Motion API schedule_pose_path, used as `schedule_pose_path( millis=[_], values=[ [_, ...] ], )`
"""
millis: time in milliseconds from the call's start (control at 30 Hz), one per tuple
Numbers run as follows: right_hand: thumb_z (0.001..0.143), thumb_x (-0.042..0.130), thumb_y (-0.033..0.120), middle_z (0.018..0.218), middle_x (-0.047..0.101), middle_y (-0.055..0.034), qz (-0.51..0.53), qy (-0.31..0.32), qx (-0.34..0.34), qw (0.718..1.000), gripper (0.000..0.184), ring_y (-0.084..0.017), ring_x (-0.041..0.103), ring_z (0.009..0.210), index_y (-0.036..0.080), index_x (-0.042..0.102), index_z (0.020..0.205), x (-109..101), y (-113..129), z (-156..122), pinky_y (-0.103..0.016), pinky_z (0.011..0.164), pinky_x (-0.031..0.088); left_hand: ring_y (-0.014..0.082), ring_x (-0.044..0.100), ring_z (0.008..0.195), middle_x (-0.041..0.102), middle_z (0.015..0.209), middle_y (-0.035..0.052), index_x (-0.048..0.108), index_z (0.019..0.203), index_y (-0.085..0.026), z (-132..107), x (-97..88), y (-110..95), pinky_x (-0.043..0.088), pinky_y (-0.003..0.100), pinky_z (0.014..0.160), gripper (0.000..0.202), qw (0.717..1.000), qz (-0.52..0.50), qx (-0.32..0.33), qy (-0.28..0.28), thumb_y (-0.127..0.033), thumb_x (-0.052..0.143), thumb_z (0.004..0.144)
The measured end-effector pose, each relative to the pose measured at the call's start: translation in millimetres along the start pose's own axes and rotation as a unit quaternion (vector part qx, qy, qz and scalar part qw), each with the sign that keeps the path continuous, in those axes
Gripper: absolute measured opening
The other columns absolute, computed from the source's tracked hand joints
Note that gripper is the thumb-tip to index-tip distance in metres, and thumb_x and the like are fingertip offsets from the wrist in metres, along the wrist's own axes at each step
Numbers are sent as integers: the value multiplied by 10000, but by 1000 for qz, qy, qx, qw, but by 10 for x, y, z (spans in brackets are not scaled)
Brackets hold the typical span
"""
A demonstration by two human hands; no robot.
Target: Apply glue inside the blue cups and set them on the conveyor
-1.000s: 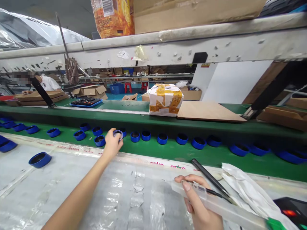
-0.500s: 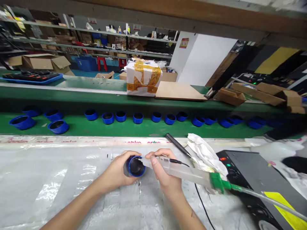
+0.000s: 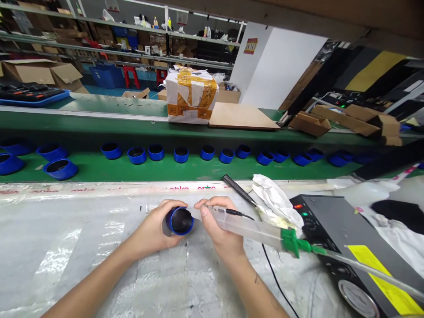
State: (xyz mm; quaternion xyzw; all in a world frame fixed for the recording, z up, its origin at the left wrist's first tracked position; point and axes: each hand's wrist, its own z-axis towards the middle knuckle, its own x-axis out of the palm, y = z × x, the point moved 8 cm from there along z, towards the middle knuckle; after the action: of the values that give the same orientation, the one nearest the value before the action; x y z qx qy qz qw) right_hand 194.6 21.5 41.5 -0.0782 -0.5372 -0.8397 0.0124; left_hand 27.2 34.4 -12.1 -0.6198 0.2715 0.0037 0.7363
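My left hand [image 3: 158, 227] is wrapped round a blue-rimmed round cup [image 3: 181, 221] with a dark inside, tilted so its opening faces right and up. Between the fingers and thumb of my right hand [image 3: 221, 227] is a translucent dispensing syringe [image 3: 258, 232]. Its nozzle points left and reaches the cup's upper right rim; whether it touches is too small to tell. A green adapter [image 3: 291, 242] caps the syringe's back end, with a clear hose [image 3: 367, 269] running on from it. A thin black cable leaves the syringe near my fingers.
A dispenser box [image 3: 344, 238] with lit indicators stands at the right. Beside it lie crumpled white tissue [image 3: 278, 201] and a black-handled tool [image 3: 240, 190]. Several blue cups [image 3: 181, 155] line the green conveyor [image 3: 159, 170] behind the plastic-covered table [image 3: 92, 247]. A taped box [image 3: 191, 95] sits higher up.
The view has shifted, so the background sits a little higher and further left. Both hands keep hold of the cup and the syringe, with the nozzle now at the cup's rim.
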Motion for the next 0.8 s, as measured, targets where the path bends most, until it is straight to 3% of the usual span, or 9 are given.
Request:
schedule_pose_path(
  millis=[267,800],
  values=[
    [846,704,154,826,775,0,-43,-18,15,999,110,-163,749,740,249,654,872,-35,38,25,-268,676,581,289,648,1194,628,1298,87,574,1263,-278,-9,-28,22,534,468,1035,541,1000,11,25,-6,-207,775,766],
    [838,692,227,740,767,-19,-134,5,39,990,44,-211,759,739,244,654,825,-75,54,19,-306,668,575,293,627,1236,626,1307,77,576,1266,-290,-30,-51,8,526,459,1059,567,999,14,41,-15,-142,750,747]
  ],
)
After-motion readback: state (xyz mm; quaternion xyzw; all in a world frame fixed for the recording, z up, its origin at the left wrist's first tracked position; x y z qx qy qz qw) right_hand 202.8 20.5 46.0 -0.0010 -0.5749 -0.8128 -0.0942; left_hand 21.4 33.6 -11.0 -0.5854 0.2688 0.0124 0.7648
